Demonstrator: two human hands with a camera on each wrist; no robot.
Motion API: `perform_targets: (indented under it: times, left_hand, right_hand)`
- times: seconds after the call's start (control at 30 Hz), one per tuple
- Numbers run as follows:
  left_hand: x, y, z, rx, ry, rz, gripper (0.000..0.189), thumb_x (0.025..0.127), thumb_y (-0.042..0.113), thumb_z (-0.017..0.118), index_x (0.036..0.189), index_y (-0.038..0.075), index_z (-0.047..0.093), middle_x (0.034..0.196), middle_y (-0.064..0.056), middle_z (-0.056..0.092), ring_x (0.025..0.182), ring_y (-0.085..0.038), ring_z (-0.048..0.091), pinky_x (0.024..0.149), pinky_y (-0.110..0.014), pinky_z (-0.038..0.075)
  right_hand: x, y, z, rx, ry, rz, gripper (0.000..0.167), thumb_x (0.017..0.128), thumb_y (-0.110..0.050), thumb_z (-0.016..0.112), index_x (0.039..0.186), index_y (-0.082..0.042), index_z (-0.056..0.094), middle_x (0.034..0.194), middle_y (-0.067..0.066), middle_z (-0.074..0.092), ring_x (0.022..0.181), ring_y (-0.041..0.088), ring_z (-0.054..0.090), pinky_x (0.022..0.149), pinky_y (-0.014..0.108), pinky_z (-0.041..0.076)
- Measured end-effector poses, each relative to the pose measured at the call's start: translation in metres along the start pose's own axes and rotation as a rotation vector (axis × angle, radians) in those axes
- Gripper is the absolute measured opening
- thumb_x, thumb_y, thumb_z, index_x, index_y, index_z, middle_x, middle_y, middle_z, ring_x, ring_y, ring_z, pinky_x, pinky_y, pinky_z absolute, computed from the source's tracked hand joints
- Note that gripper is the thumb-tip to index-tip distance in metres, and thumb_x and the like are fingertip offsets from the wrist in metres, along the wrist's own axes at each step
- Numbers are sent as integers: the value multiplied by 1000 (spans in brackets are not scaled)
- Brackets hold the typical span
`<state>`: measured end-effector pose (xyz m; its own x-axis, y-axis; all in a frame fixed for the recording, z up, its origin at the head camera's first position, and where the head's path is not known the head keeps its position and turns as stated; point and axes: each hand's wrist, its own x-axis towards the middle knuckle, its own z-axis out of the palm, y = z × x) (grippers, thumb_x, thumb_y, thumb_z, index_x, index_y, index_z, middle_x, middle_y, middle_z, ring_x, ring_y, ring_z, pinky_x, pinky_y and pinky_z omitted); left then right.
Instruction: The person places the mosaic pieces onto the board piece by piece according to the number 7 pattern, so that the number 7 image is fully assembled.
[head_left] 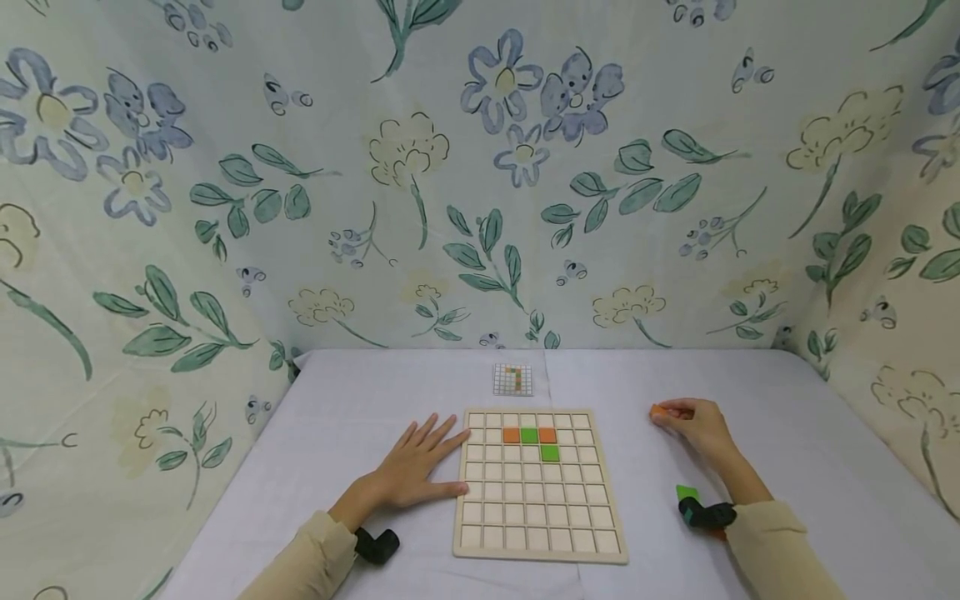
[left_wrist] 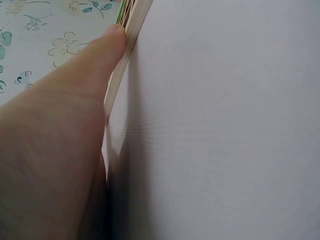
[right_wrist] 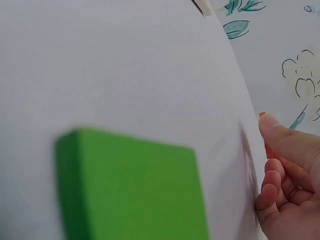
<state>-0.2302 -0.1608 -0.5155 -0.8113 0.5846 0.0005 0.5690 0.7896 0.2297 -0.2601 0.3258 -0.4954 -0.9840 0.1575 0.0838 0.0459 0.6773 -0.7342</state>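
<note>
A wooden grid board (head_left: 506, 537) lies on the table, with two orange and two green square tiles in its upper cells. My left hand (head_left: 420, 467) has its fingers spread, thumb and little-side fingertips resting at the board's left edge; the thumb also shows against that edge in the left wrist view. To the right of the board, my right hand (head_left: 701, 425) pinches an orange tile (head_left: 659, 411) between thumb and fingers. A green tile (right_wrist: 140, 190) lies close under the right wrist camera, and an orange tile (head_left: 716, 534) is mostly hidden beneath that wrist.
Beyond the board lies a small printed card (head_left: 513, 380) showing a grid with coloured squares. A white cloth covers the table (head_left: 375, 383), and a floral curtain (head_left: 480, 250) hangs behind and at both sides. Black wrist cameras (head_left: 377, 547) sit on both arms.
</note>
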Motion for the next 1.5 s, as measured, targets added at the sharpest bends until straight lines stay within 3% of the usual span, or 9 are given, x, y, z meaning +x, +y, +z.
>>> perform_targets:
  times: [0.3, 0.77, 1.07, 1.5]
  left_hand:
    - [0, 0, -1, -1, -5, -5, 90, 88, 83, 35, 161, 33, 18, 167, -2, 9, 152, -33, 1, 118, -58, 2]
    - [1, 0, 1, 5, -13, -4, 90, 88, 84, 34, 161, 35, 15, 167, -1, 7, 152, -31, -1, 118, -57, 1]
    - [0, 0, -2, -4, -9, 2, 90, 89, 81, 38, 161, 32, 17, 167, -2, 9, 152, -33, 1, 118, -58, 2]
    - [1, -1, -1, 1, -18, -2, 90, 88, 82, 37, 161, 33, 17, 167, -2, 8, 152, -32, 0, 118, -58, 2]
  right_hand:
    - [-12, -24, -3, 7, -39, -58, 41, 86, -16, 80, 115, 11, 67, 95, 15, 64, 83, 25, 52, 59, 23, 43]
    - [-38, -67, 11, 56, -104, -175, 32, 85, -9, 80, 111, 7, 70, 86, 8, 59, 81, 23, 53, 60, 22, 47]
    - [-52, -84, 28, 113, -137, -249, 27, 81, -10, 83, 103, 3, 74, 80, 5, 55, 74, 19, 51, 57, 21, 44]
    - [-70, -100, 63, 183, -267, -305, 23, 79, -8, 84, 98, 0, 75, 77, 0, 57, 71, 15, 52, 62, 23, 49]
